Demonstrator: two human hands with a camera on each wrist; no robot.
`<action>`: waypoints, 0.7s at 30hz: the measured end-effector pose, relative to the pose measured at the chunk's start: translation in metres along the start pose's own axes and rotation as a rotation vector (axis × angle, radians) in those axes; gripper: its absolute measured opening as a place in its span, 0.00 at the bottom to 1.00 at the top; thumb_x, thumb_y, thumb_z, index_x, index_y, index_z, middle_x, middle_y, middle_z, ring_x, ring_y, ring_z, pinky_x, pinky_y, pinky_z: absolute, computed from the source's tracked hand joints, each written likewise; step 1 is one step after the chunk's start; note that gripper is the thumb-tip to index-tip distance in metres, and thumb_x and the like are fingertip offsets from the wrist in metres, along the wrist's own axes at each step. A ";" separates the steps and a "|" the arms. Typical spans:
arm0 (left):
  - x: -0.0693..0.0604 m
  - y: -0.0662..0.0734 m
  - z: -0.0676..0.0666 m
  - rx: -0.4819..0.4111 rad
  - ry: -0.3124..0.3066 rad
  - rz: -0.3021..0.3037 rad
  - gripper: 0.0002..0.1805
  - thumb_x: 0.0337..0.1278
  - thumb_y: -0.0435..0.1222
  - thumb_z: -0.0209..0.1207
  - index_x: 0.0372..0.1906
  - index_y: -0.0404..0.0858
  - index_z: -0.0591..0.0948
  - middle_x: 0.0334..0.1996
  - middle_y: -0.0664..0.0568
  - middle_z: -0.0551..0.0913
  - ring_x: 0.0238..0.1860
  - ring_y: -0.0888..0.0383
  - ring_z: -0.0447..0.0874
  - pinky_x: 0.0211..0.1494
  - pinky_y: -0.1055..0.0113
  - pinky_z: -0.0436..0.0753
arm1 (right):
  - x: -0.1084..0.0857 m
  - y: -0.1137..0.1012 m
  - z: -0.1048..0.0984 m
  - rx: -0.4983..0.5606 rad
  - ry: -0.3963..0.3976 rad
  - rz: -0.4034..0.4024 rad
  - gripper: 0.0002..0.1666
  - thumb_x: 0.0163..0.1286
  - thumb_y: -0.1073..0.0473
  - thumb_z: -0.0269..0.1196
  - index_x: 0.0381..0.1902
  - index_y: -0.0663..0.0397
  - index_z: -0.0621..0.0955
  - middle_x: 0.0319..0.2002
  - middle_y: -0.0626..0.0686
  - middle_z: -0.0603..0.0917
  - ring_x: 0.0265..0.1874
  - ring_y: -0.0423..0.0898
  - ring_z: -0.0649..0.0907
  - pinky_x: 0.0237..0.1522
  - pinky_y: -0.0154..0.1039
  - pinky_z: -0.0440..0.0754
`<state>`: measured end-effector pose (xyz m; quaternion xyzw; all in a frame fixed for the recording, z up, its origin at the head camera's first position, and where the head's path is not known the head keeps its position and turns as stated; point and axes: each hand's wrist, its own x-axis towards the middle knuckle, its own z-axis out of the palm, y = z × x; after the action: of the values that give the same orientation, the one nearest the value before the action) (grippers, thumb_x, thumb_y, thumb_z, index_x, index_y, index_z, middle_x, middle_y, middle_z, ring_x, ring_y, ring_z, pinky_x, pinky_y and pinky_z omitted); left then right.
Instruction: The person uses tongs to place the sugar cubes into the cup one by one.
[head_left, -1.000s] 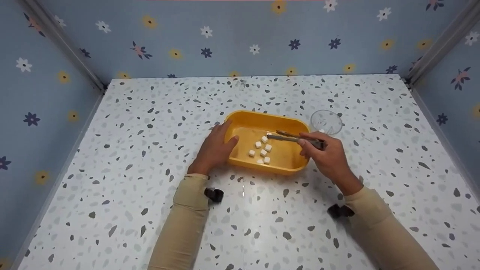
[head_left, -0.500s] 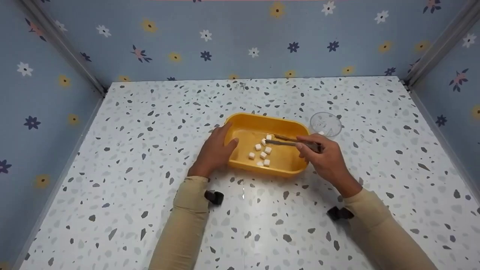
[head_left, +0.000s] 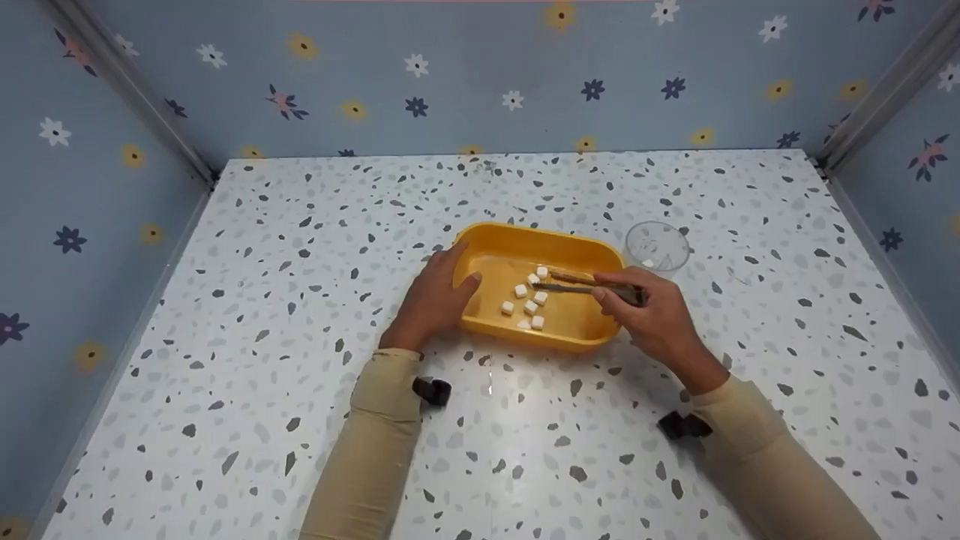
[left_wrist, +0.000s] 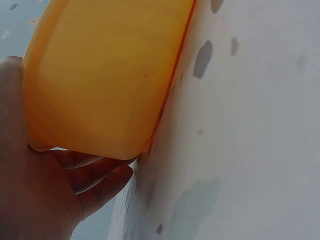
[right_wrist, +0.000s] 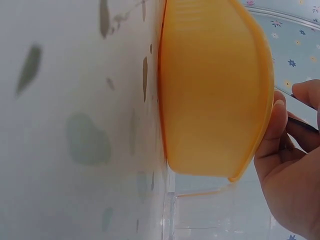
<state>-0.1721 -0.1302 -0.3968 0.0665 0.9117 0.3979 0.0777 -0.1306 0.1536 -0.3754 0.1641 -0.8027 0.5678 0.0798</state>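
A yellow plastic tray (head_left: 517, 339) stands on the table with several small white cubes (head_left: 531, 307) on its floor. At its left end my left hand (head_left: 433, 300) grips the wall, thumb over the rim and fingers along the outside; the left wrist view shows this hand (left_wrist: 45, 185) below the tray's end wall (left_wrist: 105, 90). Over the right end, my right hand (head_left: 660, 319) holds dark metal tongs (head_left: 570, 288). Their arms are spread, tips low in the tray by the upper cubes. In the right wrist view the tray wall (right_wrist: 215, 90) hides the tips.
A clear round glass bowl (head_left: 658, 246) stands just beyond the tray's right end, with something small and white in it. The speckled table (head_left: 300, 247) meets flowered blue walls (head_left: 465, 75) at the back and sides.
The tong tips have dropped slightly and shifted among the upper cubes, showing one cube more fully. The left hand keeps its place on the tray.
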 end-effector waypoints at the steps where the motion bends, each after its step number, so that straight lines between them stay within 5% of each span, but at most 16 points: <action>1: 0.011 -0.012 0.010 0.018 0.026 -0.020 0.35 0.72 0.46 0.49 0.79 0.39 0.57 0.71 0.40 0.65 0.64 0.45 0.68 0.72 0.52 0.65 | 0.002 0.017 -0.005 -0.027 -0.045 0.019 0.17 0.71 0.60 0.65 0.50 0.69 0.85 0.37 0.53 0.83 0.29 0.39 0.81 0.31 0.25 0.78; 3: 0.029 -0.036 0.024 0.039 0.042 -0.031 0.35 0.73 0.47 0.50 0.80 0.44 0.57 0.71 0.43 0.65 0.64 0.48 0.69 0.72 0.54 0.64 | 0.006 0.045 -0.010 -0.085 -0.082 0.037 0.16 0.69 0.63 0.66 0.52 0.64 0.85 0.39 0.57 0.84 0.30 0.44 0.82 0.31 0.29 0.79; 6: 0.034 -0.046 0.030 0.049 0.054 -0.029 0.36 0.72 0.49 0.50 0.80 0.46 0.57 0.71 0.45 0.65 0.65 0.49 0.68 0.72 0.52 0.64 | 0.009 0.071 -0.012 -0.116 -0.101 -0.031 0.16 0.69 0.58 0.67 0.52 0.58 0.87 0.40 0.54 0.85 0.30 0.46 0.80 0.28 0.30 0.76; 11: 0.035 -0.050 0.031 0.035 0.049 -0.021 0.37 0.71 0.52 0.49 0.80 0.49 0.57 0.71 0.47 0.65 0.64 0.51 0.69 0.72 0.53 0.64 | 0.008 0.074 -0.010 -0.189 -0.086 -0.073 0.14 0.68 0.57 0.69 0.49 0.55 0.89 0.38 0.48 0.85 0.29 0.46 0.75 0.26 0.32 0.68; 21: 0.035 -0.048 0.033 0.048 0.070 -0.012 0.36 0.71 0.51 0.49 0.80 0.48 0.57 0.71 0.48 0.66 0.64 0.51 0.69 0.71 0.55 0.65 | 0.009 0.072 -0.009 -0.235 -0.130 -0.068 0.13 0.68 0.58 0.69 0.48 0.57 0.89 0.38 0.47 0.85 0.31 0.45 0.76 0.28 0.32 0.71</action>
<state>-0.2030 -0.1325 -0.4575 0.0489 0.9235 0.3776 0.0464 -0.1648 0.1824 -0.4334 0.2170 -0.8612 0.4549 0.0657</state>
